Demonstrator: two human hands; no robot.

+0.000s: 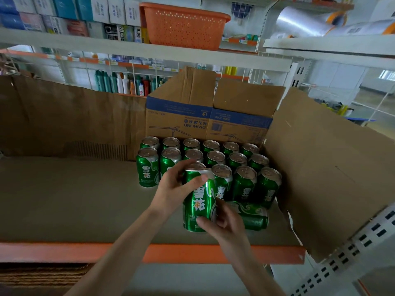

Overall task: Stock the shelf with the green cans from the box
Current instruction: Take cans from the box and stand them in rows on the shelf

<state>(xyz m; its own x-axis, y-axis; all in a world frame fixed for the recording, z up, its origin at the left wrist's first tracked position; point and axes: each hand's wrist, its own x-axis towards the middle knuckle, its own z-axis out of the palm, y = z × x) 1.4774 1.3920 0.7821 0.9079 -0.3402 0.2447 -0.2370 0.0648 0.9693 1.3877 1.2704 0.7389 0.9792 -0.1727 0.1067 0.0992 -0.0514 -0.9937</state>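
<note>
Both my hands hold one upright green can (199,201) at the front of the shelf (74,195). My left hand (175,186) grips its upper part, thumb across the front and fingers over the rim. My right hand (222,223) pinches its lower right side. Several green cans (213,159) stand in rows behind it on the cardboard-lined shelf. One green can (254,216) lies on its side just right of my right hand. A cardboard box (205,120) with blue print stands behind the rows, flaps up.
Brown cardboard lines the shelf back (64,116) and the right side (329,167). The orange shelf edge (149,252) runs along the front. An orange basket (183,24) and small boxes sit on the shelf above. A perforated metal upright (350,244) is at the right.
</note>
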